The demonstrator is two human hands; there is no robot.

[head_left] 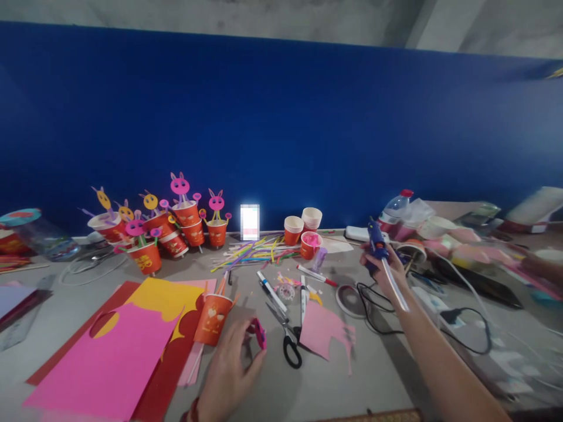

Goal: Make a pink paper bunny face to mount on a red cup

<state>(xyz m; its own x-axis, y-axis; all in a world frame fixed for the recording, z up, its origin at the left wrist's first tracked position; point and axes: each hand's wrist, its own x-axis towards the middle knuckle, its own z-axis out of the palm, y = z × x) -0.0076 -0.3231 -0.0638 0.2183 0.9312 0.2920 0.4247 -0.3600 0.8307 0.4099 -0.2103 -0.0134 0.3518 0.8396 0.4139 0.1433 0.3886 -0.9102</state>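
My left hand (pixel 233 363) pinches a small pink paper cutout (pixel 259 333) by its edge, close above the table. Just behind that hand stands an orange paper cup (pixel 213 319) with paper strips sticking out of it. Farther right, my right hand (pixel 387 271) is wrapped round a blue glue gun (pixel 377 243), with a clear glue stick (pixel 393 284) jutting from its rear end toward me. Black-handled scissors (pixel 290 346) lie between the hands, beside a cut sheet of pale pink paper (pixel 323 331).
Pink, yellow and red paper sheets (pixel 105 369) cover the left front. Several decorated cups with bunny figures (pixel 185 220) stand behind them. Coloured pipe cleaners (pixel 255 251), stacked cups (pixel 293 230) and markers (pixel 270 290) lie mid-table. A black cable (pixel 373 319) and a bottle (pixel 394 211) are at right.
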